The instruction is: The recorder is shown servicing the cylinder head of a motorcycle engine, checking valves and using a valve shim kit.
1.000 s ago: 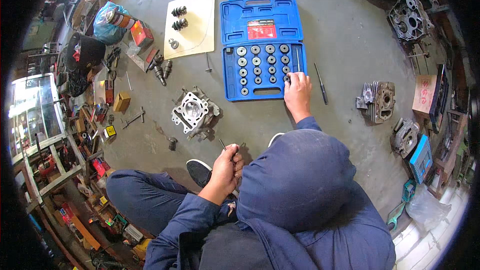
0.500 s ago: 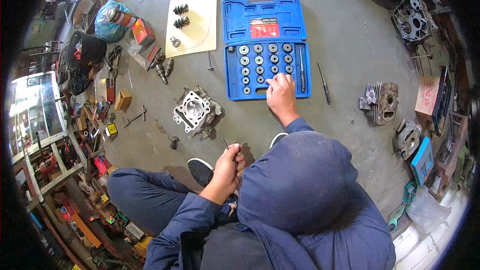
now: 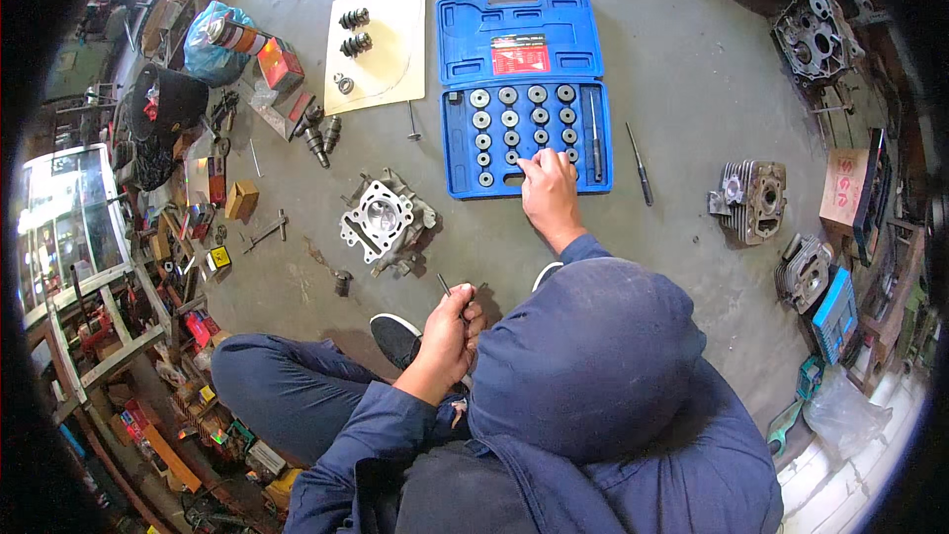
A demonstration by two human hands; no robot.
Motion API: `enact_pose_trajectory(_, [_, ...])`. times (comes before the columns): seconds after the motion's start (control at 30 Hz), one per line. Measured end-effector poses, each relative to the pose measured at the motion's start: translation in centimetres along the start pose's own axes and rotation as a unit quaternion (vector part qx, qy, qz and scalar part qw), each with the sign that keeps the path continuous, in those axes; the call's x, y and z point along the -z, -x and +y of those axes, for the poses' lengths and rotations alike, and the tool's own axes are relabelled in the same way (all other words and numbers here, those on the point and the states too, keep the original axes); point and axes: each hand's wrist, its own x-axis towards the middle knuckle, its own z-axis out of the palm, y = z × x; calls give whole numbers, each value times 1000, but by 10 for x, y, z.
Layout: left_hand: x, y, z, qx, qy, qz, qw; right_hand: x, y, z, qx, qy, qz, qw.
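An open blue plastic case (image 3: 478, 188) lies in front of me, with rows of round steel pieces (image 3: 509, 119), each with a centre hole, in its near half. My right hand (image 3: 551, 196) reaches over the near edge of the case. Its fingers are bent together down onto the lower rows, and whatever they pinch is hidden beneath them. Closer to my body, my left hand (image 3: 453, 336) is closed around a thin dark rod (image 3: 443, 283) whose tip sticks up past the thumb. A long-handled tool (image 3: 596, 143) lies in the case's right slot.
An engine cylinder block (image 3: 381, 222) sits left of the case. Beyond it, camshafts (image 3: 356, 44) rest on cardboard (image 3: 395, 79), with a valve (image 3: 411, 124) beside it. A slim tool (image 3: 641, 168) and a finned cylinder head (image 3: 753, 200) lie rightward. Cluttered parts line the left.
My right hand has shifted slightly left and toward me over the lower rows of round pieces. My left hand keeps its hold on the thin rod.
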Motion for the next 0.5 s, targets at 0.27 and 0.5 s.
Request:
enact_pose_trajectory(0.27, [0, -2, 0, 10, 17, 4, 1000, 0, -1, -1, 0, 7, 30, 1000])
enact_pose_trajectory(0.5, [3, -1, 2, 0, 9, 5, 1000, 13, -10, 14, -48, 40, 52, 997])
